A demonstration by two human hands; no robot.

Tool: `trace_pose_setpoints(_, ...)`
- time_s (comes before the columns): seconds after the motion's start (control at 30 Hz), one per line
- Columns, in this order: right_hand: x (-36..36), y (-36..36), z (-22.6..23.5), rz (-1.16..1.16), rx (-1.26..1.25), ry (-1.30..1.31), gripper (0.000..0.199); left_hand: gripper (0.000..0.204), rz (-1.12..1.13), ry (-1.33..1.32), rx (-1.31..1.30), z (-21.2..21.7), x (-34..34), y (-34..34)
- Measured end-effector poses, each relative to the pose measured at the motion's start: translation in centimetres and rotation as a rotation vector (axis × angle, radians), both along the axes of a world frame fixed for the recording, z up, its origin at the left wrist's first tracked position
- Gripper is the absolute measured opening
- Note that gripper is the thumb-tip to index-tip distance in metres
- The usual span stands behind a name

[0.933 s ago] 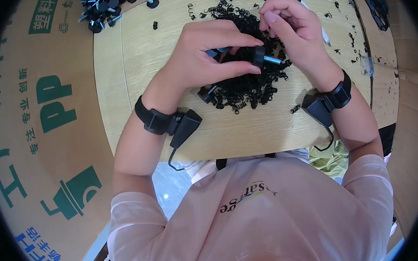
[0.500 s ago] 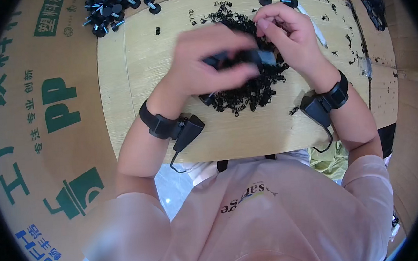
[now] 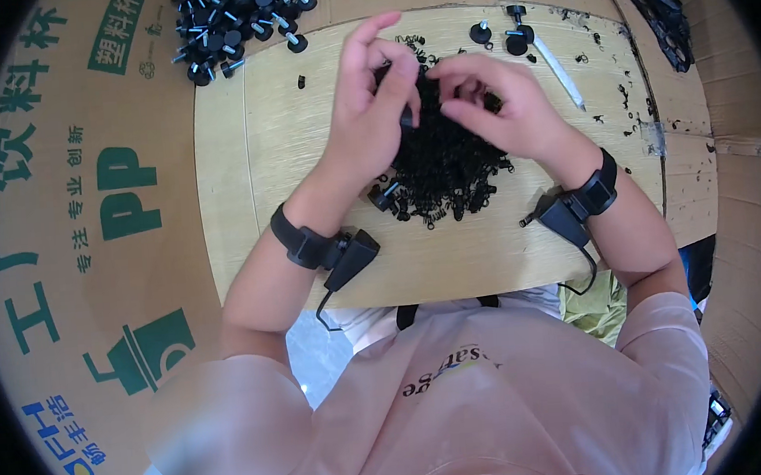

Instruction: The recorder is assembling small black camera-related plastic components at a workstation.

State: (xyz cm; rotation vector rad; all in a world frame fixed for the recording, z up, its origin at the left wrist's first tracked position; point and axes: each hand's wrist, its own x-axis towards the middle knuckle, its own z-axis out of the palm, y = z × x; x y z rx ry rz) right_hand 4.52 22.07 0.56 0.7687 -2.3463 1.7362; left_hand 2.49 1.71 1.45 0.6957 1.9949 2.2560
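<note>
The heap of tiny parts under both hands is solid black; the bunch of knobs up top is black too, with little pale blue-white stems; the board is light wood with faint grain; the cardboard around it is brown with green print, plus a bit of blue and orange low down; the wrist straps are black; the shirt is pale pink.

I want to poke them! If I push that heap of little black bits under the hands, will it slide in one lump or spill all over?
The heap of little black parts would probably spill apart: it is loose pieces, with strays already scattered on the wooden board. Each piece looks small and likely light. The round-headed ones in the upper pile may roll.
</note>
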Motion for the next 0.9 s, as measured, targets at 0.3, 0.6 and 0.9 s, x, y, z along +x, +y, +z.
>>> trace_pose_setpoints(0.3, 0.0, -0.3, -0.4, 0.118, 0.18, 0.151, 0.038, 0.042, -0.082, 0.069, -0.09, -0.9, 0.3, 0.5)
trace_pose_setpoints(0.6, 0.4, -1.3, 0.2, 0.075, 0.292, 0.227, 0.041, 0.034, 0.031, -0.006, -0.107, -0.9, -0.3, 0.5)
trace_pose_setpoints(0.9, 0.9, -1.9, 0.3, -0.034, 0.326, 0.442, 0.035, 0.028, -0.007, -0.062, -0.068, -0.9, -0.3, 1.2)
